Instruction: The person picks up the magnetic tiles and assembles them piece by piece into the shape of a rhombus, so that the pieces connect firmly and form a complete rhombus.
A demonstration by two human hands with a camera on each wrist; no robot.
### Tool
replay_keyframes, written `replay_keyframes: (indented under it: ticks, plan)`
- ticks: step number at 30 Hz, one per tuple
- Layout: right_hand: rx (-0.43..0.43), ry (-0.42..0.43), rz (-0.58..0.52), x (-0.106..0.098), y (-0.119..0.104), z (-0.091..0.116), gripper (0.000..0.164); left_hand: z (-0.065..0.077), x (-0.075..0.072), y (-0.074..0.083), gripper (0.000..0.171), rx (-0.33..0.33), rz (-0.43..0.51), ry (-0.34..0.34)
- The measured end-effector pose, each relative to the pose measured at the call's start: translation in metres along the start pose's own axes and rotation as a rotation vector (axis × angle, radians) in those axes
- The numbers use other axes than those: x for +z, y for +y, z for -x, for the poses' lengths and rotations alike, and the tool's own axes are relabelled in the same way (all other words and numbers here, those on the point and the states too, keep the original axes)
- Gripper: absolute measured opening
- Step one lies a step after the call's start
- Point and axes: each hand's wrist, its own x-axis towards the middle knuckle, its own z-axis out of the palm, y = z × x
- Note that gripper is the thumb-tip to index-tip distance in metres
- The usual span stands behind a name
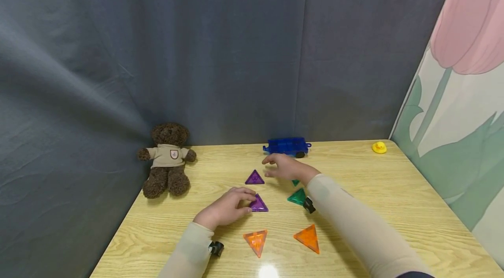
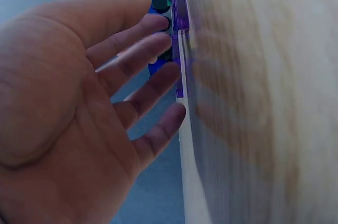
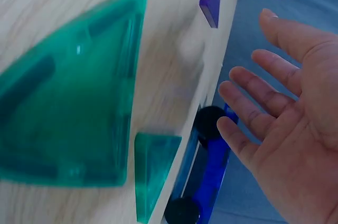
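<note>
My left hand point(image 1: 228, 209) hovers low over the table with its fingertips at the nearer purple triangle tile point(image 1: 260, 205), overlapping it in the head view. The left wrist view shows its fingers point(image 2: 150, 94) spread, nothing between them. Farther back, my right hand point(image 1: 288, 167) is above the table, to the right of the far purple triangle tile point(image 1: 254, 178) and just in front of the blue toy trailer point(image 1: 286, 147). Its fingers point(image 3: 259, 97) are relaxed and hold nothing. Under the right forearm lie a green triangle tile point(image 3: 74, 102) and another green tile point(image 3: 154, 171), partly hidden in the head view.
Two orange triangle tiles, the left point(image 1: 256, 241) and the right point(image 1: 309, 238), lie near the front of the wooden table point(image 1: 393, 199). A brown teddy bear point(image 1: 168, 155) sits at the left edge, and a yellow rubber duck point(image 1: 379, 147) stands at the back right corner.
</note>
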Motion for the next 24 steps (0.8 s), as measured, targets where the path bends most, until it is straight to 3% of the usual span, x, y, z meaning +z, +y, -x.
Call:
replay_keyframes:
  ticks: [10, 16, 24]
  plan:
    - [-0.021, -0.039, 0.006, 0.014, -0.008, -0.008, 0.038, 0.001, -0.002, 0.004, 0.03, 0.036, -0.043, -0.047]
    - [-0.025, -0.047, -0.027, 0.019, -0.01, -0.007, 0.037, 0.007, -0.005, -0.003, 0.032, -0.011, -0.084, -0.001]
    - [-0.012, -0.061, -0.034, 0.021, -0.011, -0.006, 0.035, 0.015, -0.011, -0.018, 0.031, -0.075, -0.054, 0.064]
